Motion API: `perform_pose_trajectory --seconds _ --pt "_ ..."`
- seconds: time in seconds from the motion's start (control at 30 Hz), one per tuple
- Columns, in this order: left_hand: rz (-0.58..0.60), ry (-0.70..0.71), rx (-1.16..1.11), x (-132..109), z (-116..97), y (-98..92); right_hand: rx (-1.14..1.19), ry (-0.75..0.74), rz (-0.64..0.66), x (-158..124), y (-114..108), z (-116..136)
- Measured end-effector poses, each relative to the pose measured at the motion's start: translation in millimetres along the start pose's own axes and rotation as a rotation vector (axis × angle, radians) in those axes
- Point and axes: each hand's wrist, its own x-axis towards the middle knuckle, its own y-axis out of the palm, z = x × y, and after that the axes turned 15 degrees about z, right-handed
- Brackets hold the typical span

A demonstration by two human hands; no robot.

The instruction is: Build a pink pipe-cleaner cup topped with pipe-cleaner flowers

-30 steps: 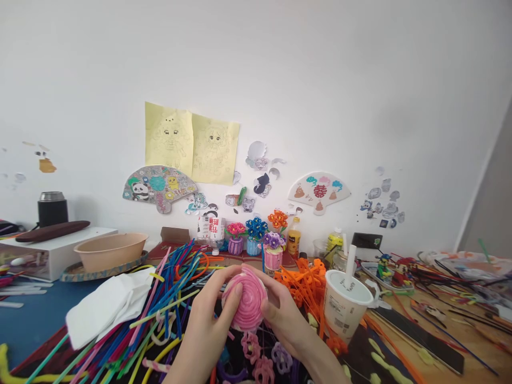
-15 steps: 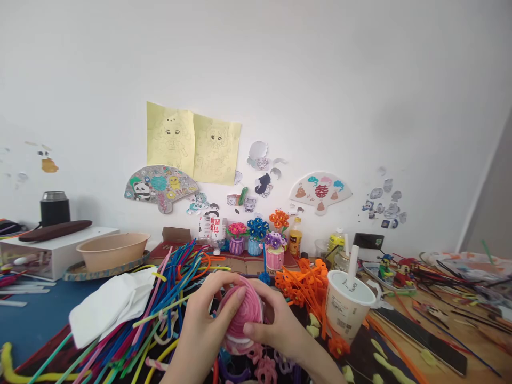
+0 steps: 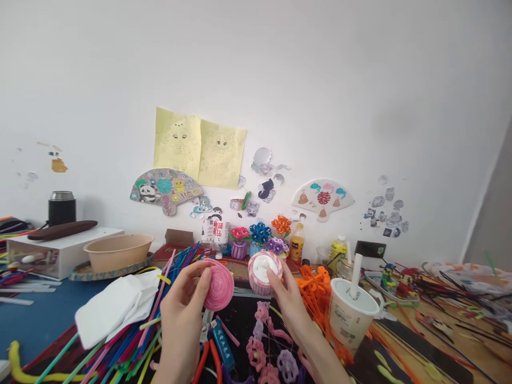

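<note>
My left hand (image 3: 182,309) pinches a flat pink spiral disc (image 3: 218,287) coiled from pipe cleaner, holding it upright. My right hand (image 3: 290,304) grips a small pink pipe-cleaner cup (image 3: 264,273) with a white top, a little right of the disc. The two pieces are apart, just above the dark mat. Below my hands lie small pink and purple pipe-cleaner flowers (image 3: 267,358), red-handled pliers (image 3: 206,354) and a blue lighter (image 3: 222,345).
A heap of coloured pipe cleaners (image 3: 156,304) and white tissue (image 3: 118,305) lie at the left. Orange pipe-cleaner pieces (image 3: 316,282) and a paper cup with a straw (image 3: 352,314) stand at the right. Small flower pots (image 3: 258,240), bottles and a beige bowl (image 3: 118,252) line the wall.
Both hands held the pink piece together before. Now the spiral disc is off the cup, in my left hand, and the cup has moved right in my right hand.
</note>
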Motion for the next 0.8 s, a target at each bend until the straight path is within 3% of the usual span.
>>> perform_pose_trajectory --seconds 0.13,0.37,0.57,0.8 --pt "0.069 -0.026 0.053 0.2 2.5 2.2 -0.08 0.014 0.094 9.3 3.2 -11.0" --pt "0.197 -0.045 0.142 0.9 13.9 3.9 -0.139 0.079 0.337 2.1 10.6 -20.2" --pt "0.222 0.056 0.313 -4.4 14.6 7.6 -0.178 -0.007 0.197 -1.1 2.0 -4.2" --pt "0.374 0.187 0.528 -8.8 15.3 13.9 -0.053 -0.004 0.249 -19.5 6.0 23.7"
